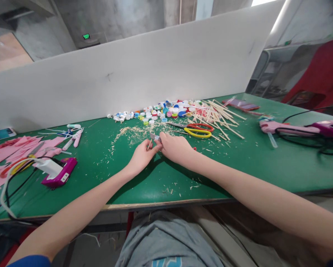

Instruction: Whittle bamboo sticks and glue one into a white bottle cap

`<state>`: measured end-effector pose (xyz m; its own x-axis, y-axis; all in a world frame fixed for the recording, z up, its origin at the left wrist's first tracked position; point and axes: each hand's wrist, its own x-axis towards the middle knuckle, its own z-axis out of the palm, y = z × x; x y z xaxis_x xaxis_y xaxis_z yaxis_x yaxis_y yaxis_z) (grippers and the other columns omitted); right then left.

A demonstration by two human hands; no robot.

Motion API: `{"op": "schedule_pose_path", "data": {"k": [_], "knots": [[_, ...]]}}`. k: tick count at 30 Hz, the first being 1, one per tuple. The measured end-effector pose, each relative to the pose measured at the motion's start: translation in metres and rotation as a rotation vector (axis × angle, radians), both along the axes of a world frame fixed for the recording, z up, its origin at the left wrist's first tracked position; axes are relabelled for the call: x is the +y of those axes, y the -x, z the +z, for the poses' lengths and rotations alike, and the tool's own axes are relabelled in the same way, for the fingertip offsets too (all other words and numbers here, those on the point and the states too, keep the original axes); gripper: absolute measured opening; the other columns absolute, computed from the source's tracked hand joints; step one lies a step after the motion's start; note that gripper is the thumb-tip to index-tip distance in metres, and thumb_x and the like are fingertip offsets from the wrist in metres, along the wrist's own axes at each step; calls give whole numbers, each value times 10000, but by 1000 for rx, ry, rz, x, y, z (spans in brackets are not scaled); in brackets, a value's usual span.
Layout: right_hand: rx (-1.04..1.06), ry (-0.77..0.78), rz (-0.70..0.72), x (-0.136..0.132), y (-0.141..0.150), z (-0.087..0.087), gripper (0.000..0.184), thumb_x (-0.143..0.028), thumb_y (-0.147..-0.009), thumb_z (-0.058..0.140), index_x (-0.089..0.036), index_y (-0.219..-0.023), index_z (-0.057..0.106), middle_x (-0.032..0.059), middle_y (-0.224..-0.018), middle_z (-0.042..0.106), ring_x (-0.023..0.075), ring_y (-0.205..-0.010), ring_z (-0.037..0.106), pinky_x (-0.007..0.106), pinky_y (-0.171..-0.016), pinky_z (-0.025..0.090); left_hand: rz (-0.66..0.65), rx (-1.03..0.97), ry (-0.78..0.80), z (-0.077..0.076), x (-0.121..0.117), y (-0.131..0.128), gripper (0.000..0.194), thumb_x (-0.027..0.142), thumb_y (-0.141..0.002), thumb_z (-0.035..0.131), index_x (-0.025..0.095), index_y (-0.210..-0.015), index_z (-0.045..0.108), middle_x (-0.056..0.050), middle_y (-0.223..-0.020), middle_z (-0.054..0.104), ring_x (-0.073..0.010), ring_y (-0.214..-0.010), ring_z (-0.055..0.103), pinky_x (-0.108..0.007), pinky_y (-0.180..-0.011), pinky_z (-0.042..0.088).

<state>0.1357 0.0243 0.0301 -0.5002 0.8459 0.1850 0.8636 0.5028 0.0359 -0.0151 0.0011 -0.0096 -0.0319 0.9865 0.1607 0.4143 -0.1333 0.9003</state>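
Both of my hands meet over the middle of the green table. My left hand (141, 157) is closed, pinching a short thin wooden stick (149, 144) between thumb and fingers. Wrapped in my right hand (176, 147) is a cutter knife, its pale blade end (155, 137) showing beside the stick; most of its handle is hidden. Pale wood shavings (133, 134) lie scattered beyond and around the hands. Just past my right hand rest scissors (198, 131) with red and yellow handles. Behind them is a loose pile of wooden sticks (222, 116).
Colourful bottle caps (155, 113) are heaped against the white partition (144, 70). Pink sheets (16, 150), a purple power strip (61, 173) and a phone (3, 133) lie left. A pink glue gun (289, 128) with a black cable lies right, near a red chair (319, 74).
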Motion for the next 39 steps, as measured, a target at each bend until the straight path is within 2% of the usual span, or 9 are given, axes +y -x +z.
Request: {"op": "schedule_pose_path", "data": {"k": [9, 15, 22, 28, 34, 39], "knots": [[29, 16, -76, -5, 3, 5, 365, -410, -1037, 459, -94, -1208, 518, 71, -990, 535, 133, -854, 554, 303, -791, 516, -3, 17, 12, 1, -1, 0, 460, 574, -798, 579, 202, -715, 321, 77, -560, 321, -64, -473, 266, -213, -486, 225], [23, 103, 58, 5, -5, 5, 346, -400, -1034, 468, -91, -1175, 533, 61, -958, 538, 126, -837, 552, 297, -790, 513, -4, 20, -5, 1, -2, 0, 457, 564, -792, 598, 200, -715, 332, 73, -577, 325, -64, -492, 273, -216, -492, 219], [38, 157, 218, 15, -12, 3, 305, -366, -1024, 489, -93, -1152, 538, 56, -957, 534, 123, -837, 545, 288, -785, 508, -29, 13, -20, 0, 0, 1, 395, 548, -793, 605, 173, -876, 513, 37, -710, 462, -79, -585, 356, -221, -547, 283], [49, 157, 271, 16, -15, 6, 296, -363, -1041, 451, -90, -1107, 544, 37, -879, 525, 106, -769, 532, 267, -751, 500, -36, 34, -29, 1, -1, 1, 400, 549, -792, 608, 167, -876, 522, 31, -719, 458, -94, -629, 370, -230, -590, 306], [17, 161, 328, 17, -17, 4, 270, -342, -1027, 475, -94, -1113, 539, 37, -895, 522, 109, -780, 526, 267, -756, 493, -41, 28, -13, 5, -6, -2, 394, 540, -790, 611, 163, -880, 537, 8, -753, 528, -100, -639, 414, -229, -594, 324], [-11, 147, 289, 14, -12, 2, 282, -345, -1026, 481, -95, -1145, 533, 46, -930, 526, 116, -807, 534, 279, -770, 500, -21, 22, -8, 5, -5, -2, 378, 507, -784, 636, 151, -867, 540, -3, -738, 541, -100, -626, 425, -226, -566, 317]]}}
